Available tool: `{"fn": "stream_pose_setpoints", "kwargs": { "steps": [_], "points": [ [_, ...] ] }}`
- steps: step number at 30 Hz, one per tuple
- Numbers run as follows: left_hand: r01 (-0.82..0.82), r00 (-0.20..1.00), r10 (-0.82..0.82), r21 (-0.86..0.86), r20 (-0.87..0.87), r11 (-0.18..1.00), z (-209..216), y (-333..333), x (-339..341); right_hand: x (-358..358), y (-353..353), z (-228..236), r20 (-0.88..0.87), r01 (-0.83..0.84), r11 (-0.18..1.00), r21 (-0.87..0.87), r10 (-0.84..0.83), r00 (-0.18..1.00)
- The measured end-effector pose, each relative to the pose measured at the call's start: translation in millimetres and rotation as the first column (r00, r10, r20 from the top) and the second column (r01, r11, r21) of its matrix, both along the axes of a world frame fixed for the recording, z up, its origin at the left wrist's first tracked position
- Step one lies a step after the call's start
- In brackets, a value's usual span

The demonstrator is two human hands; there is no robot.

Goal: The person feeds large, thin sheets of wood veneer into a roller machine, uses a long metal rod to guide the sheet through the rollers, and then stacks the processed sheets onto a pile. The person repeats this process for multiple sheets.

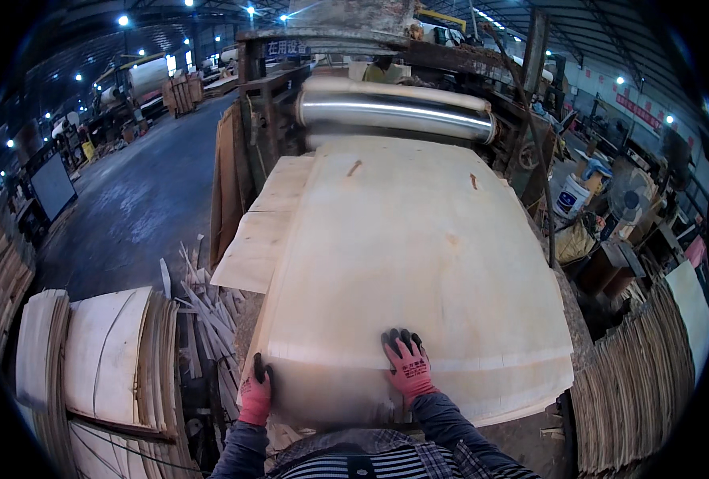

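Broad, pale wood veneer sheets lie stacked before me, running up to a roller machine. My left hand, in a pink glove with black fingertips, is closed at the near left edge of a veneer sheet; part of its grip is hidden. The near strip of the sheet beside it is smeared by motion. Gloved the same way, my right hand rests on top of the sheet near its front edge, fingers stretched forward and slightly apart. At the far end, a shiny metal roller spans the machine's frame.
Bundled veneer stacks stand at the left, with scattered wood strips beside them. More upright veneer stands at the right. Farther right are a white bucket and a fan. A dark post rises alongside the machine.
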State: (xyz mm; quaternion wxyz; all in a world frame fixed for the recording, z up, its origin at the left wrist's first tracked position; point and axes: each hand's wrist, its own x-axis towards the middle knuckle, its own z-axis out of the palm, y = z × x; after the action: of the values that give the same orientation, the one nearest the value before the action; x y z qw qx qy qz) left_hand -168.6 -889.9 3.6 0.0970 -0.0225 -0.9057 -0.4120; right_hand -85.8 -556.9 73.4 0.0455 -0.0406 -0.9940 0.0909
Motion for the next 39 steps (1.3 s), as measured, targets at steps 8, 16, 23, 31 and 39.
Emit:
{"fn": "stream_pose_setpoints", "kwargs": {
  "steps": [8,16,23,31,39],
  "points": [
    [-0.091,0.995,0.093,-0.040,0.047,0.995,16,8,6,0,-2,-1,-0.045,-0.004,1.000,-0.005,0.003,0.999],
    [-0.075,0.997,0.075,-0.024,-0.002,0.997,13,7,5,-1,1,-10,-0.127,-0.023,0.999,0.023,0.025,0.992],
    [-0.113,0.992,0.116,-0.067,0.043,0.991,5,5,4,0,-2,-3,-0.091,-0.020,1.000,0.016,0.021,0.996],
    [-0.125,0.991,0.129,-0.094,0.037,0.988,3,6,4,0,-1,-3,-0.096,-0.019,1.000,0.017,0.020,0.995],
    [-0.118,0.993,0.119,-0.083,0.001,0.990,3,7,4,2,-1,3,-0.078,0.028,0.999,-0.015,-0.029,0.997]
  ]
}}
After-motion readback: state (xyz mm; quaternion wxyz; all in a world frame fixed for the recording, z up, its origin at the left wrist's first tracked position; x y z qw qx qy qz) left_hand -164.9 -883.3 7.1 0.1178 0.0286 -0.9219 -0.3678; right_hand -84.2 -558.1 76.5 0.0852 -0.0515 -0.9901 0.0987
